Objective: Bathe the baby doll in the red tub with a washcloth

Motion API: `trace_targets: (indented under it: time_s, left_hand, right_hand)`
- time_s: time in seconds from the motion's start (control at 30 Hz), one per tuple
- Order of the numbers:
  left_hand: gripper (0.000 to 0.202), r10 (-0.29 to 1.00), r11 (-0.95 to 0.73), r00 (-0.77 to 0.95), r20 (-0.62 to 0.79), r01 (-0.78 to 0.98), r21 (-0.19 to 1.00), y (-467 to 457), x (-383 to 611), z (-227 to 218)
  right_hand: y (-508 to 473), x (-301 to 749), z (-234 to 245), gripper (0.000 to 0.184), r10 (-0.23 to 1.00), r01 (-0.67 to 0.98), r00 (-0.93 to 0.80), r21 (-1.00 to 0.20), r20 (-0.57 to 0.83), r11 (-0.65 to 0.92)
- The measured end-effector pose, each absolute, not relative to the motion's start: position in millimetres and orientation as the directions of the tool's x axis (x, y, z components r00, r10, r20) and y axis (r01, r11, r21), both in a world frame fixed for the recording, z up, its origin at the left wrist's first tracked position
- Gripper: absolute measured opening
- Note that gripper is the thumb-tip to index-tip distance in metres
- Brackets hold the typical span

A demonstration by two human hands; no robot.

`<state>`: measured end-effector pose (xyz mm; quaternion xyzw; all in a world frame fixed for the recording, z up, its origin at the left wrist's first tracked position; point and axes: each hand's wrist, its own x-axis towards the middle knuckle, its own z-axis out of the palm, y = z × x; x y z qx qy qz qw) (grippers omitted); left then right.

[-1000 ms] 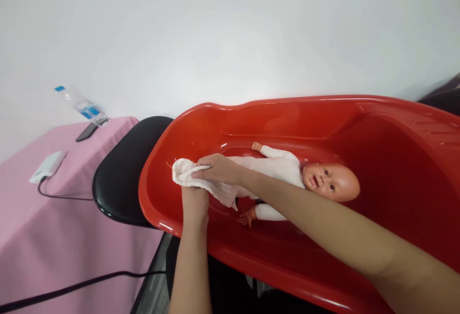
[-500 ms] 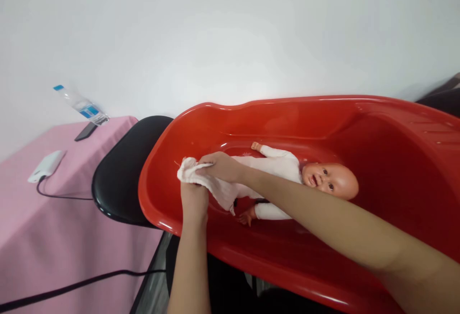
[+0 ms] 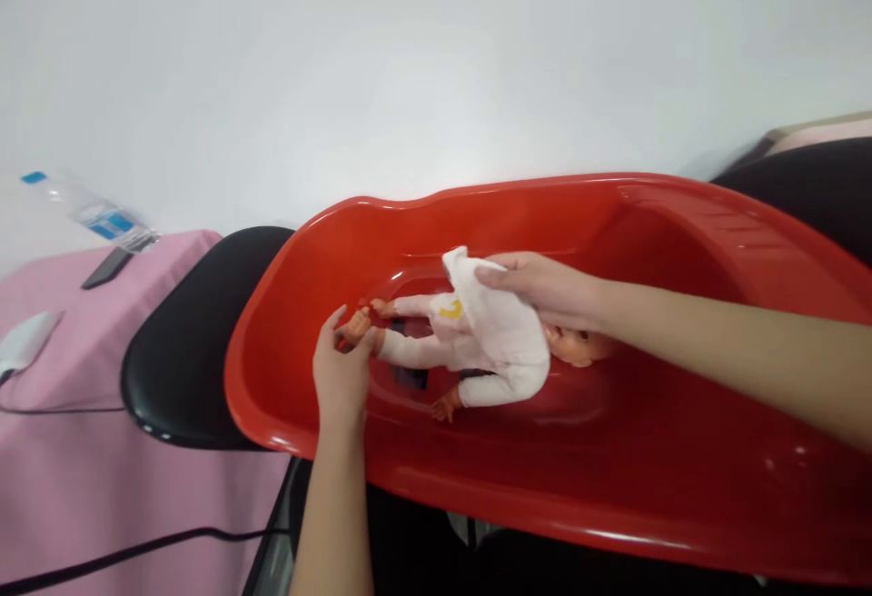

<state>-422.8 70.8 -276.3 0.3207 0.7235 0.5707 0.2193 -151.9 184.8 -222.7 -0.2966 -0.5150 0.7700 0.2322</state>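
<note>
A baby doll (image 3: 429, 351) in white clothing with a yellow print lies on its back in a red baby bathtub (image 3: 654, 487). Its head points right and its feet left. My left hand (image 3: 341, 369) has the doll's near foot (image 3: 356, 325) between thumb and fingers. Over the doll's chest, my right hand (image 3: 545, 287) pinches a white cloth (image 3: 494, 305), which hangs down across the upper body. Most of the doll's face is hidden behind my right hand and the cloth. One doll hand (image 3: 446, 405) rests on the tub floor.
Black seats (image 3: 204, 332) stand at the tub's left end and far right (image 3: 804, 187). A pink-covered table (image 3: 136, 478) on the left bears a plastic bottle (image 3: 102, 214), a dark flat object (image 3: 107, 267) and a white device (image 3: 27, 342) with a cable. Behind is a pale wall (image 3: 409, 60).
My right hand has carried the cloth right, from the doll's leg end to its chest. My left hand has let go of the cloth and taken the foot. The view has shifted slightly right.
</note>
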Motion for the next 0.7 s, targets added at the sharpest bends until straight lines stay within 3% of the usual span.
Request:
trace_targets:
  time_s: [0.17,0.3,0.43,0.7]
  left_hand:
    - [0.052,0.781,0.216,-0.620,0.073,0.379,0.900,71,-431,-274]
    - [0.057,0.853,0.317,-0.522,0.009,0.531,0.785,72,-445,-263]
    - [0.065,0.885,0.419,-0.443,-0.145,0.621,0.662,75,-463,-251]
    - [0.059,0.889,0.367,-0.224,-0.400,0.870,0.330,93,-488,-243]
  right_hand:
    - [169,-43,-193,0.039,0.905,0.127,-0.409,-0.990,-0.115,-0.069]
    - [148,39,-210,0.039,0.976,0.363,-0.212,-0.925,0.039,0.116]
    - [113,79,-233,0.039,0.935,0.566,-0.353,-0.790,0.023,0.234]
    - [73,55,-241,0.046,0.876,0.579,-0.457,-0.696,0.155,0.425]
